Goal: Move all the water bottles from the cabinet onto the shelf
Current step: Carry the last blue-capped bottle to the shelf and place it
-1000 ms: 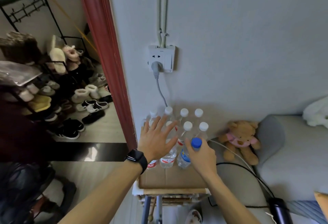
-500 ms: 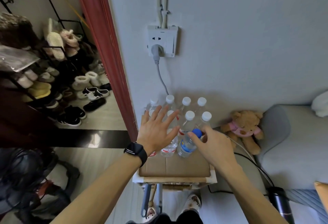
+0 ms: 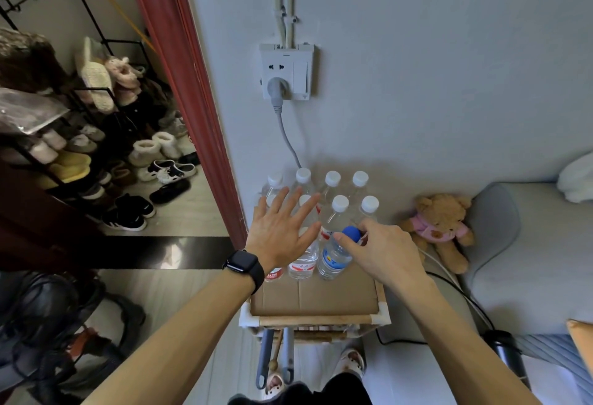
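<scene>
Now right hand [image 3: 382,253] pinches the blue-cap bottle [image 3: 333,257] at the neck, standing it nearest in the pack on the shelf [image 3: 317,319]; left hand [image 3: 279,234], fingers spread open, prob. steadies white-cap bottles [image 3: 340,204] vs tipping.

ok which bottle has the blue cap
The front-right bottle, whose cap the right hand pinches. It also has a blue label. The other bottles all have white caps.
</scene>
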### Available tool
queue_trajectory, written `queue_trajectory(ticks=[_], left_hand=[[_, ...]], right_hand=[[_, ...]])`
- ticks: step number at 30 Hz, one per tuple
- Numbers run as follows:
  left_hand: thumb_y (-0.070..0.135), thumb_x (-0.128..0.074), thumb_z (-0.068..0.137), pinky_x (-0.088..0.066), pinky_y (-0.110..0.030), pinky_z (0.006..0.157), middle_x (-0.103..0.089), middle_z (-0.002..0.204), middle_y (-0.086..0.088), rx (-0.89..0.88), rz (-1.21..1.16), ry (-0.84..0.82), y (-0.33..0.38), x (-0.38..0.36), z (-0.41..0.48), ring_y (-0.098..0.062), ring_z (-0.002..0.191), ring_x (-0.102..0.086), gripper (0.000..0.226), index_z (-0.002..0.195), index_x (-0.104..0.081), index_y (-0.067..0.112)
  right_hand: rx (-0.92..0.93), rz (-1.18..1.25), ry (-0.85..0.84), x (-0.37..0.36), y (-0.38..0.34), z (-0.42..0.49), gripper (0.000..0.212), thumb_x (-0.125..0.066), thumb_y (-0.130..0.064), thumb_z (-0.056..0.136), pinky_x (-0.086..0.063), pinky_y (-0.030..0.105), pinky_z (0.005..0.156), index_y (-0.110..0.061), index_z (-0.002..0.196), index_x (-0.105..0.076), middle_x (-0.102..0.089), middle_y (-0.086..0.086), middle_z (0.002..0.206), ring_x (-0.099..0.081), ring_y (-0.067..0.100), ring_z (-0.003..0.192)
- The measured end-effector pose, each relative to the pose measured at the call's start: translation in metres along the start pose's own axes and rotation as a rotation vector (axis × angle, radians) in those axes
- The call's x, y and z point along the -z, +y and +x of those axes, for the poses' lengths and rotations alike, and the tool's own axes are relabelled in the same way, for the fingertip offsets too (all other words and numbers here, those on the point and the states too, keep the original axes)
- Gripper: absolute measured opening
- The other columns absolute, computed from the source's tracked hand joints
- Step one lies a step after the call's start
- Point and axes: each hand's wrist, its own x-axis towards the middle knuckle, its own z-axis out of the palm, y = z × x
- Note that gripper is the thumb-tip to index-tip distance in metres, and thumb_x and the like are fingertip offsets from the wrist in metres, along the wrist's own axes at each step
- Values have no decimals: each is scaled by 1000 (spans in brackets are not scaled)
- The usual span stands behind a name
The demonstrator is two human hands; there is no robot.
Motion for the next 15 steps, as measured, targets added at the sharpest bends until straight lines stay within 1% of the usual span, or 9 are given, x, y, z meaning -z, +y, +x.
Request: queue_trajectory(ticks=[2, 5, 7, 8, 11, 13, 15], left_hand=[[64, -14, 97, -8, -57, 119, -6, 164, 3, -2, -1, -4, 0, 0, 0, -23, 151, -1, 60, 152, 1, 46], [64, -15, 97, -8, -56, 119, -7, 164, 3, -3, 0, -2, -1, 1, 1, -23, 151, -2, 59, 152, 1, 46], [64, -15, 97, -8, -56, 119, -8, 164, 4, -1, -4, 1, -1, 1, 1, -23, 151, -3, 59, 152, 0, 46], [64, -15, 97, -8, -56, 119, -8, 164, 4, -1, -5, 2, -1, 0, 1, -23, 151, -4, 59, 152, -1, 46], [64, -16, 97, -7, -56, 119, -8, 164, 4, 0, -5, 5, -1, -1, 1, -23, 151, -4, 59, 152, -1, 46], [64, -16, 97, -8, -56, 119, -10, 164, 4, -1, 0, 11, -1, -1, 0, -24, 150, -5, 59, 152, -1, 46], [64, -16, 97, -8, -56, 119, -10, 164, 5, -3, -3, 14, 0, -1, 0, -23, 150, -6, 59, 152, -3, 46]], right_hand=[[21, -11, 18, -1, 0, 2, 52, -41, -76, 87, -39, 27, 51, -26, 81, -54, -57, -7, 67, -55, 10, 61], [97, 24, -36, -2, 1, 5, 39, -51, -64, 88, -43, 27, 56, -26, 80, -55, -56, -8, 69, -54, 8, 63], [125, 42, -66, 0, 3, 6, 34, -53, -61, 87, -45, 29, 61, -27, 83, -57, -57, -9, 73, -55, 8, 68], [133, 50, -63, 1, 4, 6, 33, -53, -60, 88, -44, 29, 62, -28, 84, -58, -57, -9, 75, -54, 8, 70], [154, 70, -71, 2, 5, 6, 27, -53, -54, 92, -36, 29, 65, -27, 91, -57, -55, -8, 83, -52, 11, 77], [173, 89, -108, 2, 6, 6, 21, -53, -50, 95, -33, 28, 69, -29, 98, -56, -53, -8, 89, -52, 13, 83], [188, 93, -138, 3, 6, 7, 22, -53, -47, 96, -35, 27, 75, -30, 109, -57, -55, -6, 99, -55, 14, 92]])
